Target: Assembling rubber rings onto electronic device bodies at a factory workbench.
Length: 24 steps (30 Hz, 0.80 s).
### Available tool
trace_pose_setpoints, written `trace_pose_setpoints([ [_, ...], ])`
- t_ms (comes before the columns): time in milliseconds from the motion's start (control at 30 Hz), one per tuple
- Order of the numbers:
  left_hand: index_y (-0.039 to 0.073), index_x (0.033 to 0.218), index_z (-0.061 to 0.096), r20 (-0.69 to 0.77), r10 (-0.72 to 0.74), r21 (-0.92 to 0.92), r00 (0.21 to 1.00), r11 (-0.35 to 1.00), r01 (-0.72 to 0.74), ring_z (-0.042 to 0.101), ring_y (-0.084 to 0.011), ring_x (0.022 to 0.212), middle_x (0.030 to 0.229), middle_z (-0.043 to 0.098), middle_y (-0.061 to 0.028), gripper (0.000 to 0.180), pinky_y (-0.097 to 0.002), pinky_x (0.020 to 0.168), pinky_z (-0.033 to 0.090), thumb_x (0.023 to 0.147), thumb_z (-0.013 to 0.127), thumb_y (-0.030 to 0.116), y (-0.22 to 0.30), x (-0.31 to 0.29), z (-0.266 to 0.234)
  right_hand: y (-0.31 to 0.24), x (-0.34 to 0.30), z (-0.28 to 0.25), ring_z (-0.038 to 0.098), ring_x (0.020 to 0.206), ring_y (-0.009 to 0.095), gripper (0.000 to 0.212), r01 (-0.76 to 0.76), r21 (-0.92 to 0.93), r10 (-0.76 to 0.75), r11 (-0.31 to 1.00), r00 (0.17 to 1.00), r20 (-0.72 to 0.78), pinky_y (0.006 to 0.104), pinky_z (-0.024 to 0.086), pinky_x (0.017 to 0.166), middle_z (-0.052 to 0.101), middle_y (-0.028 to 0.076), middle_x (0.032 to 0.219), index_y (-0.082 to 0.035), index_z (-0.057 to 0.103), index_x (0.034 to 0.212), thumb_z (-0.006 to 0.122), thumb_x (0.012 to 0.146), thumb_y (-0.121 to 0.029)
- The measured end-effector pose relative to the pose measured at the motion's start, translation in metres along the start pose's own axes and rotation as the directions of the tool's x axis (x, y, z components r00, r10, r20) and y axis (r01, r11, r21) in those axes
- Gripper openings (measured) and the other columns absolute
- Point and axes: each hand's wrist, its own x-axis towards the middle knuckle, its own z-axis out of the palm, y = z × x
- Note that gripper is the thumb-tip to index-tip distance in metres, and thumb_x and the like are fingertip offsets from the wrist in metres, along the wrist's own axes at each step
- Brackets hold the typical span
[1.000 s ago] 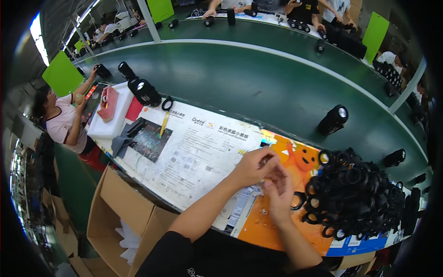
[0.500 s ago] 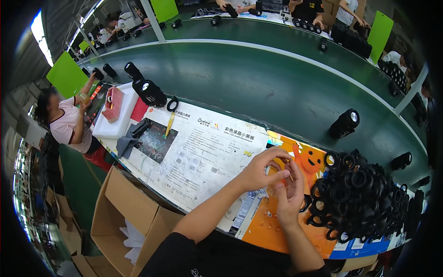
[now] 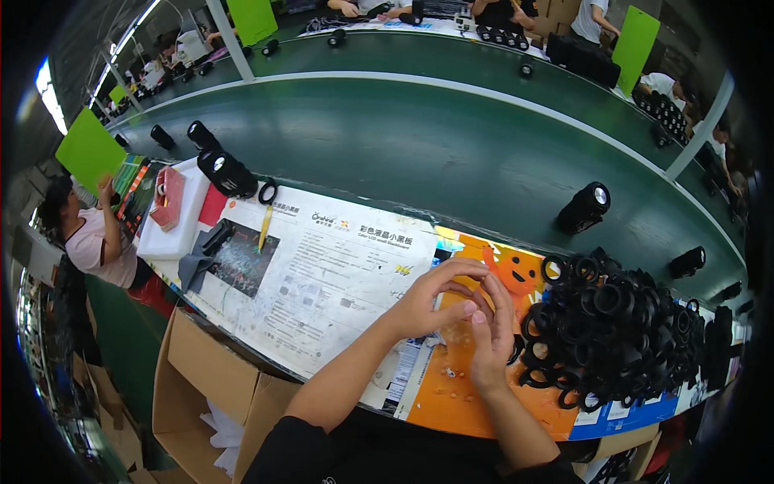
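Note:
My left hand (image 3: 427,299) and my right hand (image 3: 493,343) meet above the orange part of the worktop. Their fingers curl toward each other, with the tips and thumbs close together. Whatever they pinch, if anything, is too small or hidden to make out. Just right of my right hand lies a large heap of black rings (image 3: 621,323). A single black ring (image 3: 516,349) at its near edge sits partly behind my right hand. Under my left wrist stretches a white printed sheet (image 3: 322,266).
Beyond the worktop runs a green conveyor (image 3: 403,137) with black cylindrical devices (image 3: 584,208) on it. A yellow-handled tool (image 3: 266,226), a white foam tray (image 3: 181,218) and a grey cloth (image 3: 193,270) lie left. An open carton (image 3: 205,355) stands below; a co-worker (image 3: 97,242) is at far left.
The whole view has shifted, so the bench and conveyor sit further left in it. My hands keep nearly the same pose, fingertips together. The co-worker's raised arm has drawn back from the conveyor.

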Motion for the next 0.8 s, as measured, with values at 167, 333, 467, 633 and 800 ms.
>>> trace_pose_setpoints([
  [167, 0.004, 0.152, 0.058, -0.018, 0.013, -0.044, 1.000, 0.999, -0.014, 0.062, -0.0268, 0.139, 0.154, 0.058, -0.0145, 0.052, -0.0413, 0.114, 0.055, 0.104, 0.074, 0.017, -0.006, 0.003, 0.004, 0.000, 0.001, -0.005, 0.044, 0.156, 0.030, 0.056, 0.007, -0.114, -0.004, 0.993, 1.000, 0.026, 0.0415, 0.039, 0.128, 0.041, 0.018, 0.170, 0.002, 0.050, 0.164, 0.059, 0.112, -0.018],
  [333, 0.004, 0.152, 0.057, 0.005, 0.008, -0.057, 1.000, 0.998, -0.007, 0.059, -0.0276, 0.143, 0.157, 0.055, -0.0147, 0.051, -0.0427, 0.117, 0.054, 0.104, 0.073, 0.015, -0.006, 0.000, 0.003, 0.001, 0.001, -0.004, 0.041, 0.158, 0.031, 0.057, 0.041, -0.066, -0.040, 0.997, 0.999, 0.015, 0.0419, 0.038, 0.128, 0.042, 0.018, 0.170, 0.001, 0.049, 0.164, 0.062, 0.111, -0.016],
  [467, 0.004, 0.154, 0.054, 0.012, -0.011, -0.084, 1.000, 0.996, 0.012, 0.057, -0.0286, 0.146, 0.159, 0.053, -0.0154, 0.053, -0.0449, 0.120, 0.052, 0.105, 0.071, 0.015, -0.005, 0.001, 0.003, 0.001, 0.002, -0.005, 0.042, 0.158, 0.030, 0.056, 0.014, -0.061, -0.012, 0.998, 1.000, 0.022, 0.0412, 0.037, 0.129, 0.042, 0.018, 0.171, 0.002, 0.049, 0.164, 0.060, 0.111, -0.013],
  [633, 0.005, 0.153, 0.055, 0.024, -0.026, -0.098, 0.999, 0.995, 0.028, 0.056, -0.0294, 0.147, 0.159, 0.052, -0.0153, 0.051, -0.0460, 0.123, 0.051, 0.105, 0.070, 0.013, -0.004, 0.002, 0.001, 0.002, 0.002, -0.003, 0.043, 0.158, 0.028, 0.055, -0.020, -0.007, 0.020, 1.000, 1.000, 0.017, 0.0413, 0.037, 0.129, 0.042, 0.017, 0.172, 0.003, 0.050, 0.163, 0.061, 0.111, -0.012],
  [800, 0.004, 0.152, 0.055, 0.021, -0.031, -0.048, 0.999, 0.998, 0.032, 0.054, -0.0307, 0.150, 0.159, 0.052, -0.0153, 0.051, -0.0471, 0.125, 0.050, 0.103, 0.070, 0.007, -0.004, 0.004, 0.002, 0.007, 0.002, -0.004, 0.043, 0.158, 0.028, 0.055, -0.043, -0.005, 0.043, 0.999, 0.999, 0.014, 0.0410, 0.038, 0.129, 0.042, 0.016, 0.172, 0.002, 0.048, 0.163, 0.061, 0.111, -0.010],
])
